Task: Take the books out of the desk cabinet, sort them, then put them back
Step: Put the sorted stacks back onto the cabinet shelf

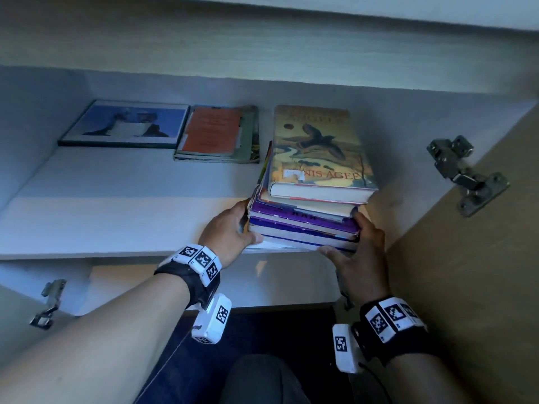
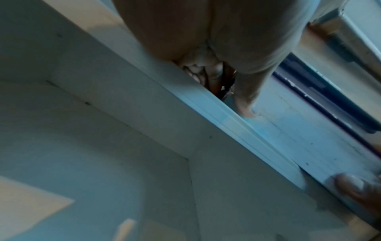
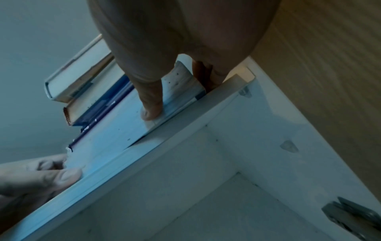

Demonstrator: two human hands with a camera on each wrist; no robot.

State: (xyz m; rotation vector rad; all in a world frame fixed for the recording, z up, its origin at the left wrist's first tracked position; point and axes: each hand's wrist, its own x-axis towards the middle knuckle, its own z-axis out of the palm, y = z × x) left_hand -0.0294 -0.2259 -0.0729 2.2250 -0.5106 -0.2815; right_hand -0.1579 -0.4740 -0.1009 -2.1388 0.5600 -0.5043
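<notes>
A stack of several books (image 1: 306,220) lies at the right front of the white cabinet shelf (image 1: 116,217), topped by a hardback with a bird on its cover (image 1: 318,147). My left hand (image 1: 233,228) grips the stack's left side, thumb against the front page edges. My right hand (image 1: 361,246) grips its right side, thumb low on the front. In the left wrist view my left hand (image 2: 237,84) presses its thumb on the stack's page edges (image 2: 299,130). The right wrist view has my right hand (image 3: 156,97) with its thumb on the stack (image 3: 107,130), which overhangs the shelf edge slightly.
Further back on the shelf lie a flat blue picture book (image 1: 125,123) and a thin pile with an orange cover (image 1: 215,135). The open wooden door (image 1: 466,287) with a metal hinge (image 1: 466,176) stands close on the right. Another hinge (image 1: 48,304) hangs at lower left.
</notes>
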